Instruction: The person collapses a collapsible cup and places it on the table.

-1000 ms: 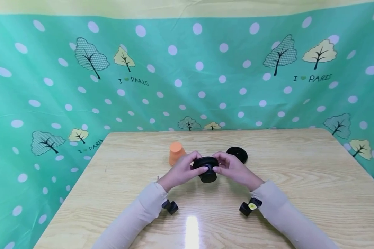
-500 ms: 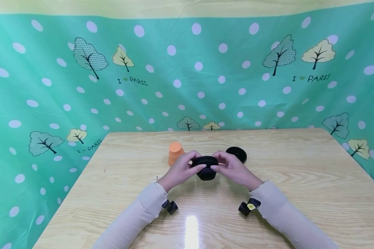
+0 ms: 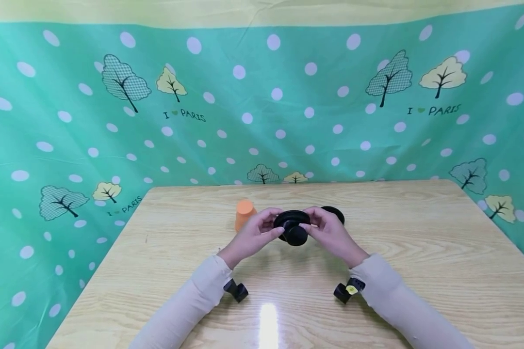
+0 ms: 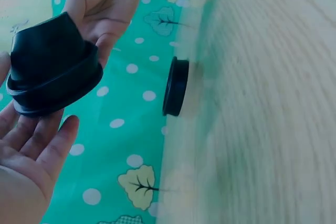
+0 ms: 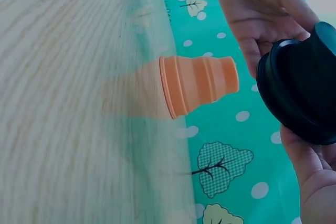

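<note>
We note left hand (image 3: 256, 234) and right hand (image 3: 332, 234) both gripping a black, stepped, rubbery-looking cup (image 3: 291, 225), tilted, above the pale wood-grain table (image 3: 401, 213); inverted orange stepped cup (image 3: 245, 213) beyond the left, shallow round black piece (image 4: 176, 88) beyond the right.

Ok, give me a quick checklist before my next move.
1. Left hand gripping the black cup: ok.
2. Right hand gripping it too: ok.
3. Black cup upright: not ok, it is tilted, held above the table.
4. Orange cup clear of both hands: ok, it stands wide end down, apart from them in the right wrist view.
5. Black disc clear of both hands: ok, it lies apart on the table.
6. Black cup empty inside: cannot tell, no view shows it.
</note>
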`<state>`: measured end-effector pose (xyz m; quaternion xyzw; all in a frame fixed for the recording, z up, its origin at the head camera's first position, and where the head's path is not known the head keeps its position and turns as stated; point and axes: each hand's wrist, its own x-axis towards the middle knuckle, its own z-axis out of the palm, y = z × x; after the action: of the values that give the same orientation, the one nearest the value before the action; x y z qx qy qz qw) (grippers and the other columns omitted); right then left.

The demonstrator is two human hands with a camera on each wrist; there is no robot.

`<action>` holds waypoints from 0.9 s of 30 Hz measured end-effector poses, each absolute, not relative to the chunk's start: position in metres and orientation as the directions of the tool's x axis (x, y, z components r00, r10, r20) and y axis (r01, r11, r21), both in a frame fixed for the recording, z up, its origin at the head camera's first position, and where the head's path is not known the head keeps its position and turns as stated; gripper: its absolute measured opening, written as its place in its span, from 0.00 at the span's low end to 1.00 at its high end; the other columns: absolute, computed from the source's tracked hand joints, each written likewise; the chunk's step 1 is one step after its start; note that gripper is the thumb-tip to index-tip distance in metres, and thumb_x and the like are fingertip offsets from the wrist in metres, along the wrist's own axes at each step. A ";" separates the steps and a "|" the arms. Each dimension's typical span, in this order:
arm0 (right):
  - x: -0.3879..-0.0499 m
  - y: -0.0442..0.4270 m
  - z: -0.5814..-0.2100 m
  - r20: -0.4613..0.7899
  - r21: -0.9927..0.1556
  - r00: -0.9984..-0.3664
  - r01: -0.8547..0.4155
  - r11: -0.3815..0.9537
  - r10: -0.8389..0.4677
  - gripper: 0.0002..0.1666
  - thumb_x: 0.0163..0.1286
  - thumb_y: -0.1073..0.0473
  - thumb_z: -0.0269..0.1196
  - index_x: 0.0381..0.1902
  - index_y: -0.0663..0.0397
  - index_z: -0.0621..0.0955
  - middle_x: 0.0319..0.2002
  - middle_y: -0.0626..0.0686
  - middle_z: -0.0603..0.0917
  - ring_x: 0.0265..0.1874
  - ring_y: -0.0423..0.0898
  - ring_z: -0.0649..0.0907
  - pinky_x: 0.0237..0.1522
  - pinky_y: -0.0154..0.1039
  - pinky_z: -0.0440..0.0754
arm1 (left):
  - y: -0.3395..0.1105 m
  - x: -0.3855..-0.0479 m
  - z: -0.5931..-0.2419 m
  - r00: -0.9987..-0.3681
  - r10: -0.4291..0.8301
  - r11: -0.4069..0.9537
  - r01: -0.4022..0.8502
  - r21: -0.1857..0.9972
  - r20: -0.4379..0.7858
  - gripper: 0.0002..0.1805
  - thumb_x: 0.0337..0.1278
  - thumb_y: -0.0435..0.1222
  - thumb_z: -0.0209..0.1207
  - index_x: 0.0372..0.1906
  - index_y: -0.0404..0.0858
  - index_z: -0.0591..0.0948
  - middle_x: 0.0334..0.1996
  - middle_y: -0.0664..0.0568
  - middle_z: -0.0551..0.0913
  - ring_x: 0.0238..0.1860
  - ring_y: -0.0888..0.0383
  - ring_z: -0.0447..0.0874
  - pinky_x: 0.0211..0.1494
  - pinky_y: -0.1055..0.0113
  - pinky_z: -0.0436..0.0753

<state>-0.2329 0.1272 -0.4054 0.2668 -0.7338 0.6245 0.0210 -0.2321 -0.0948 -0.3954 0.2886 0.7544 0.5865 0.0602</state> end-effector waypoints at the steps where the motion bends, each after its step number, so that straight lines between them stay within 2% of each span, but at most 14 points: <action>1: -0.233 0.127 -0.406 0.362 -0.908 -0.858 -0.414 0.073 -0.364 0.10 0.64 0.74 0.59 0.43 0.72 0.75 0.38 0.62 0.81 0.38 0.39 0.82 0.39 0.29 0.81 | -0.094 -0.231 -0.396 -0.827 0.505 0.142 0.362 0.922 0.247 0.20 0.63 0.32 0.57 0.58 0.30 0.71 0.44 0.39 0.80 0.42 0.57 0.80 0.48 0.69 0.80; 5: -0.233 0.126 -0.406 0.355 -0.911 -0.859 -0.406 0.068 -0.369 0.11 0.64 0.71 0.60 0.43 0.72 0.75 0.39 0.64 0.81 0.39 0.38 0.83 0.39 0.29 0.81 | -0.092 -0.230 -0.397 -0.839 0.479 0.142 0.364 0.920 0.258 0.19 0.64 0.35 0.56 0.56 0.30 0.73 0.43 0.40 0.79 0.42 0.56 0.80 0.47 0.69 0.80; 10: -0.232 0.124 -0.405 0.340 -0.916 -0.865 -0.394 0.078 -0.368 0.11 0.64 0.70 0.61 0.44 0.71 0.75 0.40 0.64 0.81 0.39 0.38 0.83 0.39 0.29 0.81 | -0.089 -0.228 -0.398 -0.846 0.446 0.162 0.397 0.903 0.292 0.16 0.64 0.33 0.56 0.53 0.30 0.74 0.42 0.41 0.80 0.42 0.56 0.80 0.46 0.70 0.80; 16: -0.232 0.122 -0.408 0.335 -0.917 -0.862 -0.391 0.079 -0.380 0.12 0.64 0.71 0.60 0.44 0.72 0.76 0.40 0.64 0.81 0.40 0.38 0.82 0.40 0.28 0.80 | -0.088 -0.226 -0.398 -0.846 0.415 0.263 0.464 0.846 0.335 0.13 0.61 0.34 0.58 0.48 0.32 0.76 0.37 0.45 0.81 0.39 0.57 0.80 0.47 0.67 0.80; 20: -0.233 0.121 -0.409 0.339 -0.912 -0.865 -0.398 0.097 -0.369 0.11 0.64 0.71 0.61 0.44 0.70 0.76 0.40 0.63 0.82 0.39 0.39 0.82 0.39 0.28 0.80 | -0.086 -0.221 -0.390 -0.843 0.404 0.311 0.492 0.813 0.355 0.11 0.61 0.31 0.59 0.46 0.30 0.76 0.35 0.44 0.82 0.38 0.56 0.80 0.46 0.65 0.81; 27: -0.233 0.122 -0.410 0.299 -0.922 -0.880 -0.366 0.128 -0.370 0.11 0.65 0.69 0.60 0.45 0.69 0.77 0.40 0.61 0.82 0.38 0.39 0.82 0.38 0.30 0.81 | -0.084 -0.211 -0.377 -0.846 0.360 0.360 0.515 0.778 0.393 0.10 0.60 0.28 0.59 0.45 0.29 0.78 0.34 0.42 0.83 0.35 0.54 0.81 0.38 0.70 0.82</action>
<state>-0.2326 0.1223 -0.4095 0.2451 -0.7508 0.6133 -0.0014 -0.2109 -0.0839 -0.3768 0.2663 0.8210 0.4990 -0.0777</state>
